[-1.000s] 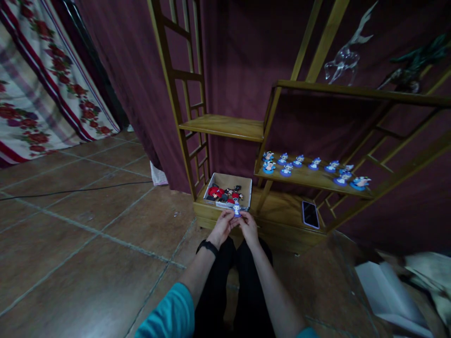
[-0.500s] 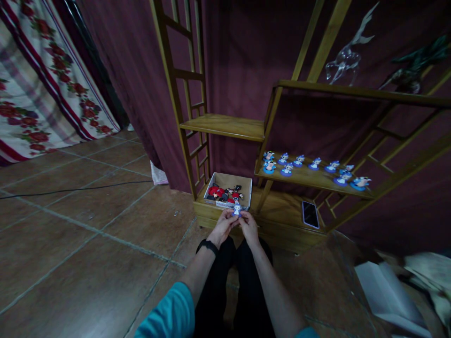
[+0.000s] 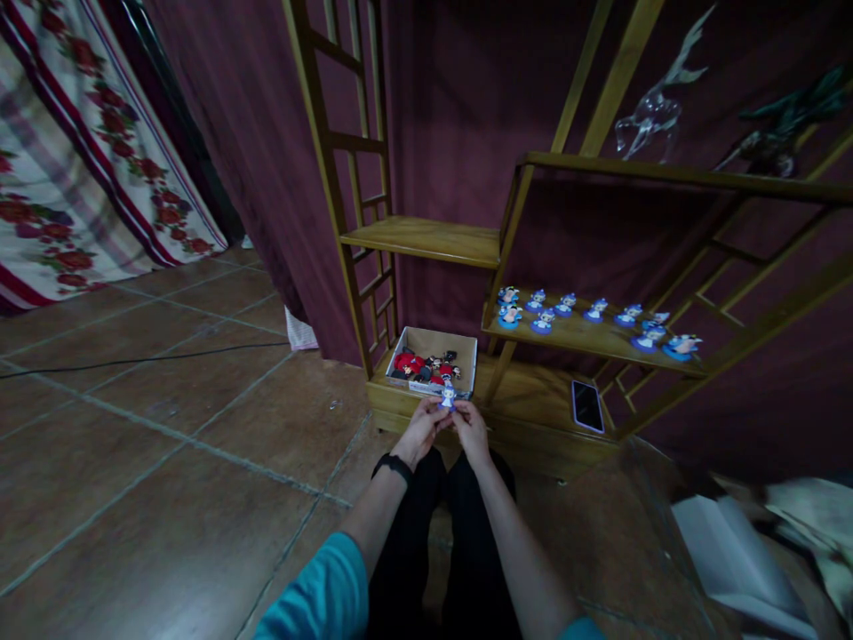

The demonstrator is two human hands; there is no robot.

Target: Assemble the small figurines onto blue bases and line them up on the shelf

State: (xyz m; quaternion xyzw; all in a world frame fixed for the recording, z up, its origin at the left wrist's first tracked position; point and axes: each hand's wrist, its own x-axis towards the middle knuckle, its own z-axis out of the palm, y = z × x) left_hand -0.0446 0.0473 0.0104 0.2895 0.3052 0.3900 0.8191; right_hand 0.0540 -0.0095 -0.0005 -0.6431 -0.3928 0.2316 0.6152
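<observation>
A small purple-and-white figurine stands upright between my two hands, just in front of the box. My left hand grips its base from the left, fingers closed. From the other side my right hand pinches the same base. Behind the figurine, a white cardboard box holds several red-and-black figures. To the right, several similar purple-and-white figurines stand on a wooden shelf, with blue-based ones at its ends.
A phone lies on the lowest board. A clear deer ornament and a dark green ornament stand on the upper shelf. A white box sits on the floor at right. A black cable crosses the tiles at left.
Almost nothing differs. Both hands still hold the figurine at the same spot, and the figures on the shelf and in the box have not moved.
</observation>
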